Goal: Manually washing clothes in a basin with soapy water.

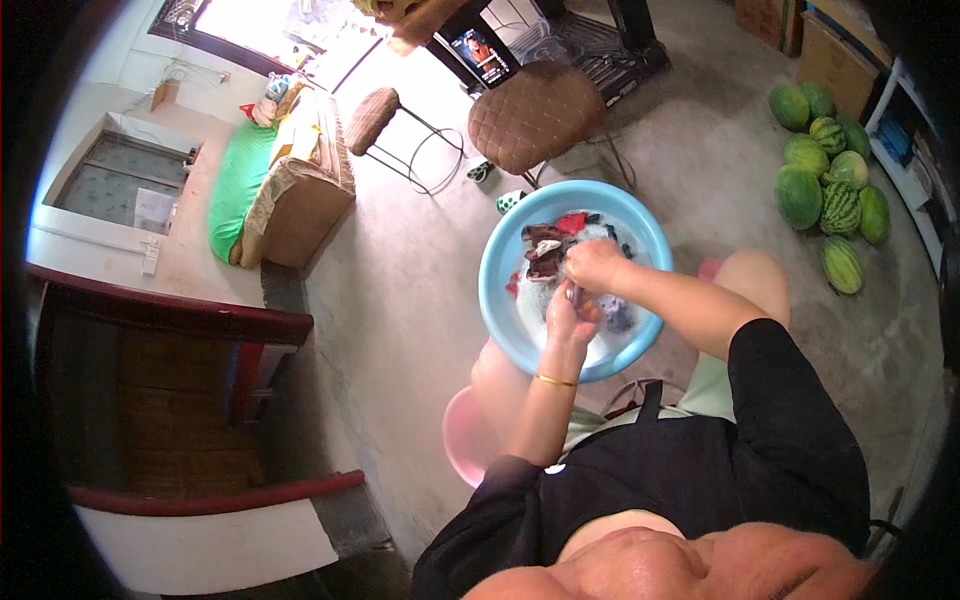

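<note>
Before me on the floor stands a light blue plastic basin (493, 300) with sudsy water and wet clothes. My left hand (571, 319), below a gold bangle (556, 380), is closed around a small dark wet garment (574, 292) over the suds. Against the same garment, my right hand (595, 265) is bunched into a fist just above the left. Most of the garment is hidden by the fingers. Maroon cloth (545, 262) and a red piece (571, 223) float at the far side. A purplish garment (616, 312) lies in the foam to the right.
A pink basin (466, 435) sits beside my left leg. Beyond the blue basin are a brown quilted stool (536, 116), a second stool (373, 120) and a lit screen (480, 54). Several watermelons (840, 206) lie at right near cardboard boxes (836, 64). A stair opening (187, 405) is at left.
</note>
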Tool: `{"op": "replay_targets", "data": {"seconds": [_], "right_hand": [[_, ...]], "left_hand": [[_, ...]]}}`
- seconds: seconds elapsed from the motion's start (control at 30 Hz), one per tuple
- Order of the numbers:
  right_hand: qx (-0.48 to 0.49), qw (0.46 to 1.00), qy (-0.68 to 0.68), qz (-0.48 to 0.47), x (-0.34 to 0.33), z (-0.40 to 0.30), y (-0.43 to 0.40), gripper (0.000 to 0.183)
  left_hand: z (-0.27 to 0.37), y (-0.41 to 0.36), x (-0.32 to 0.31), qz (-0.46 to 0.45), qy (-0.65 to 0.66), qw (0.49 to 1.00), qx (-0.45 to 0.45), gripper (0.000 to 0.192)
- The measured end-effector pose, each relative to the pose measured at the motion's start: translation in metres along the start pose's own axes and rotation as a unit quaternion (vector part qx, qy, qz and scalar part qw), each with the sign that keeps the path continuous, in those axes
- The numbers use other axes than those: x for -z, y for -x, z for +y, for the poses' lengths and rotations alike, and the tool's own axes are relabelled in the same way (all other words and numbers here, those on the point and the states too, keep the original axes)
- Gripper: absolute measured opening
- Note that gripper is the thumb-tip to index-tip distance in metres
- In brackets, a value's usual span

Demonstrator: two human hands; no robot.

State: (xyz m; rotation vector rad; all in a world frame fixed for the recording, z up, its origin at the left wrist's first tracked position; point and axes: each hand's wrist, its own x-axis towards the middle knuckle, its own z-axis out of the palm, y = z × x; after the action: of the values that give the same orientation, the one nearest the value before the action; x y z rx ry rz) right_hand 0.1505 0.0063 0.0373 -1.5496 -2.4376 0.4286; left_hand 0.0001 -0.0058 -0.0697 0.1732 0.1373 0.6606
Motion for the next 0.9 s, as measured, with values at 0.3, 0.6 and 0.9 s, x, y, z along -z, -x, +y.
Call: {"op": "replay_targets", "data": {"seconds": [0.3,0.6,0.9], "right_hand": [[0.065,0.978,-0.164,-0.113,-0.051,0.016,0.006,0.035],[-0.030,0.983,-0.134,-0.125,-0.027,0.000,0.004,0.025],[0.047,0.975,-0.218,-0.014,0.012,-0.048,0.023,0.025]], "left_hand": [[-0.003,-0.013,-0.026,0.331,0.038,0.938,-0.097,0.050],[-0.014,-0.020,-0.054,0.359,-0.046,0.923,-0.132,0.034],[0.015,-0.011,-0.003,0.249,-0.070,0.960,-0.107,0.022]]}}
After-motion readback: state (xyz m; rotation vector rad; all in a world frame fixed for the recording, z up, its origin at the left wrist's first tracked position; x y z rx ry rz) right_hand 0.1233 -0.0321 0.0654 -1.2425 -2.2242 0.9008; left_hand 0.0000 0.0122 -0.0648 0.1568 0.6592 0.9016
